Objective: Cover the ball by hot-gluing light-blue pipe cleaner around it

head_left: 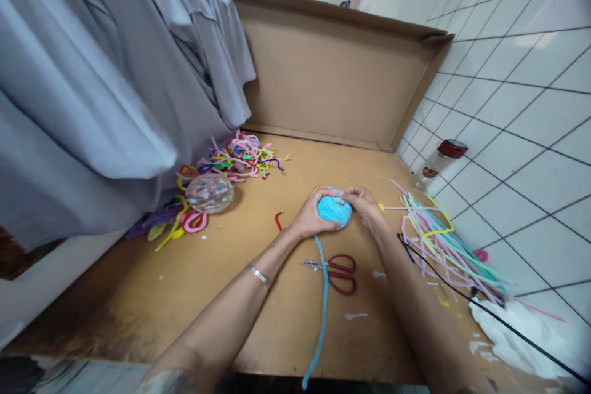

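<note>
Blue coiled ball [334,212], centre of frame: left hand [309,215], fingers clasping it; right hand [365,203], fingers at its upper right edge, whether pinching I cannot tell. A slack grip could loosen coils; the blue strand [325,298], crossing the scissors [354,265], could snag.

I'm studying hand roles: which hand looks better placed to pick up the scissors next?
Probably the right hand: its fingers seem only at the edge of the blue ball, while the left hand cups it. The scissors also lie with their handles toward the right arm.
</note>
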`<action>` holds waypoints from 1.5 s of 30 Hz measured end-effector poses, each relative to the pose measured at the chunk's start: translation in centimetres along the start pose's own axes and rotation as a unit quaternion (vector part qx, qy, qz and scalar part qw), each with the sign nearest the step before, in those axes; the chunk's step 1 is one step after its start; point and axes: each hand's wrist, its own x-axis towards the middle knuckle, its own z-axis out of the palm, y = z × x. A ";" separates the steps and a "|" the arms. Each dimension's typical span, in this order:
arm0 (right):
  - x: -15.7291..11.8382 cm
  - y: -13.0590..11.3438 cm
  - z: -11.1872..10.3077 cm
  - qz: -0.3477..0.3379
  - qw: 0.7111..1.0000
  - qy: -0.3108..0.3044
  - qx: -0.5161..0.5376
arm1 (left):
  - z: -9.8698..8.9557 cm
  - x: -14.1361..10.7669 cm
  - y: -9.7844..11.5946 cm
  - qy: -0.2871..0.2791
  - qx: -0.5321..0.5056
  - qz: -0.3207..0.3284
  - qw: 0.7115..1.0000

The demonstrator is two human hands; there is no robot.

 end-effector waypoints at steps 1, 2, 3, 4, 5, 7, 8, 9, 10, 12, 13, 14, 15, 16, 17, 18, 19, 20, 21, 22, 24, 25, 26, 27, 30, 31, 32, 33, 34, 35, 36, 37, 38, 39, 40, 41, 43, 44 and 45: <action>-0.1 -0.3 -0.2 -0.005 1.000 -0.003 0.001 | 0.0 0.0 0.1 -0.002 0.004 -0.003 1.000; -0.3 -0.6 -0.4 -0.013 1.000 -0.011 0.000 | -0.1 0.0 0.1 -0.003 0.009 -0.005 1.000; -0.5 -1.0 -0.8 -0.025 0.999 -0.021 -0.004 | -0.1 0.0 0.2 -0.003 0.013 -0.006 1.000; -0.7 -1.5 -1.1 -0.045 0.998 -0.041 -0.015 | -0.2 0.0 0.3 -0.003 0.016 -0.007 1.000; -1.0 -1.9 -1.5 -0.066 0.995 -0.068 -0.032 | -0.2 0.0 0.3 -0.003 0.019 -0.008 1.000; -1.4 -2.8 -2.2 -0.101 0.983 -0.129 -0.084 | -0.3 0.0 0.3 -0.002 0.018 -0.014 1.000; -1.6 -3.0 -2.4 -0.123 0.974 -0.153 -0.114 | -0.3 0.1 0.3 -0.002 0.015 -0.017 1.000; -1.8 -3.2 -2.5 -0.149 0.963 -0.169 -0.145 | -0.4 0.1 0.3 -0.003 0.010 -0.020 1.000; -1.9 -3.4 -2.5 -0.181 0.952 -0.174 -0.176 | -0.4 0.1 0.3 -0.005 0.005 -0.021 1.000; -2.1 -3.4 -2.3 -0.247 0.928 -0.160 -0.229 | -0.5 0.1 0.2 -0.010 0.001 -0.020 1.000; -2.1 -3.3 -2.1 -0.272 0.917 -0.150 -0.249 | -0.5 0.1 0.2 -0.014 0.002 -0.018 1.000; -2.1 -3.2 -1.9 -0.289 0.909 -0.143 -0.263 | -0.5 0.0 0.2 -0.016 0.006 -0.016 1.000; -2.0 -3.1 -1.7 -0.299 0.904 -0.138 -0.271 | -0.5 0.0 0.2 -0.017 0.011 -0.014 1.000; -2.0 -3.1 -1.5 -0.305 0.901 -0.135 -0.276 | -0.5 0.0 0.1 -0.016 0.016 -0.013 1.000; -1.9 -3.0 -1.4 -0.308 0.900 -0.133 -0.279 | -0.4 0.0 0.1 -0.014 0.021 -0.013 1.000; -1.9 -2.9 -1.4 -0.309 0.899 -0.130 -0.281 | -0.4 0.1 0.1 -0.011 0.025 -0.014 1.000; -1.8 -2.9 -1.4 -0.309 0.900 -0.125 -0.282 | -0.3 0.1 0.1 -0.008 0.028 -0.014 0.999; -1.8 -2.8 -1.3 -0.310 0.900 -0.120 -0.282 | -0.2 0.1 0.1 -0.005 0.031 -0.014 0.999; -1.7 -2.7 -1.3 -0.312 0.901 -0.115 -0.280 | -0.1 0.1 0.1 -0.001 0.034 -0.014 0.999; -1.7 -2.6 -1.3 -0.315 0.901 -0.111 -0.278 | 0.0 0.1 0.1 0.004 0.036 -0.013 0.999; -1.6 -2.4 -1.3 -0.322 0.901 -0.106 -0.271 | 0.1 0.1 0.3 0.011 0.037 -0.014 0.999; -1.6 -2.3 -1.2 -0.326 0.901 -0.104 -0.267 | 0.2 0.1 0.3 0.013 0.036 -0.014 0.999; -1.6 -2.2 -1.2 -0.330 0.901 -0.101 -0.263 | 0.2 0.1 0.4 0.014 0.032 -0.014 0.999; -1.6 -2.2 -1.1 -0.335 0.900 -0.099 -0.259 | 0.3 0.1 0.5 0.012 0.027 -0.013 0.999; -1.6 -2.1 -0.9 -0.355 0.896 -0.088 -0.254 | 0.3 0.2 0.5 0.007 0.011 -0.003 1.000; -1.6 -2.1 -0.9 -0.361 0.894 -0.083 -0.254 | 0.2 0.2 0.5 0.006 0.008 0.001 1.000; -1.6 -2.2 -0.8 -0.364 0.892 -0.080 -0.255 | 0.2 0.2 0.5 0.005 0.006 0.003 1.000; -1.6 -2.2 -0.8 -0.365 0.892 -0.078 -0.256 | 0.2 0.2 0.5 0.004 0.004 0.003 1.000; -1.6 -2.3 -0.9 -0.362 0.892 -0.079 -0.259 | 0.2 0.3 0.5 0.004 0.004 0.000 1.000; -1.6 -2.4 -0.9 -0.354 0.894 -0.082 -0.261 | 0.2 0.3 0.5 0.004 0.004 -0.003 1.000; -1.6 -2.5 -1.0 -0.345 0.896 -0.087 -0.264 | 0.2 0.3 0.5 0.004 0.004 -0.007 1.000; -1.7 -2.5 -1.1 -0.336 0.899 -0.092 -0.266 | 0.2 0.3 0.5 0.005 0.005 -0.009 1.000; -1.7 -2.6 -1.2 -0.328 0.901 -0.097 -0.266 | 0.1 0.3 0.4 0.005 0.005 -0.010 1.000; -1.7 -2.6 -1.3 -0.324 0.903 -0.101 -0.264 | 0.1 0.2 0.4 0.005 0.006 -0.010 1.000; -1.8 -2.7 -1.3 -0.321 0.904 -0.103 -0.262 | 0.1 0.2 0.4 0.004 0.006 -0.011 1.000; -1.8 -2.6 -1.3 -0.320 0.905 -0.104 -0.261 | 0.0 0.2 0.4 0.003 0.007 -0.011 1.000; -1.7 -2.5 -1.2 -0.320 0.906 -0.101 -0.259 | 0.0 0.2 0.3 -0.001 0.008 -0.011 1.000; -1.7 -2.4 -1.1 -0.320 0.906 -0.098 -0.258 | -0.1 0.2 0.2 -0.004 0.008 -0.010 1.000; -1.6 -2.3 -1.0 -0.323 0.906 -0.093 -0.257 | -0.1 0.2 0.1 -0.005 0.008 -0.009 1.000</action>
